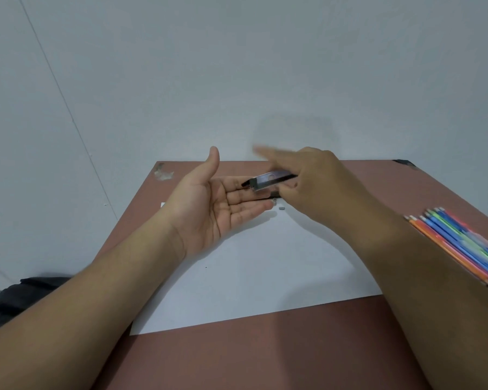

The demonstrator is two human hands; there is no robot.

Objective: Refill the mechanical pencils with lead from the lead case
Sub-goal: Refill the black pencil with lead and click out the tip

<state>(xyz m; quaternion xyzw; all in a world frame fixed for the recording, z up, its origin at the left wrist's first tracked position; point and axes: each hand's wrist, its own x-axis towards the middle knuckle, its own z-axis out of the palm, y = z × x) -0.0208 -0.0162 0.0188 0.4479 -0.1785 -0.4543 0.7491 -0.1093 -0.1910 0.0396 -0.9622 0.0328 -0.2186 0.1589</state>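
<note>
Head view: the left hand (217,204) lies palm up above the far part of the paper (254,274), fingers straight and together, pointing toward 3 o'clock, thumb raised toward 12. It is spread flat and grips nothing.

The right hand (313,181) comes in from 4 o'clock, back of the hand to the camera. Its thumb and curled lower fingers pinch the lead case (269,180), a small clear box with a dark end, held level with that dark end toward 9 o'clock. The index finger sticks out toward 10 o'clock and is blurred. The case's dark tip sits right over the left fingers; whether it touches them cannot be told.

Just below the case, at 6 o'clock from it, a dark thin object is partly hidden between the hands; what it is cannot be made out. A small grey bit (281,208) lies on the paper beside the left fingertips.

The pencils (459,243), a bunch in orange, blue, green and pink, lie on the table (265,358) at 3 o'clock, partly behind the right forearm, well apart from the case.
</note>
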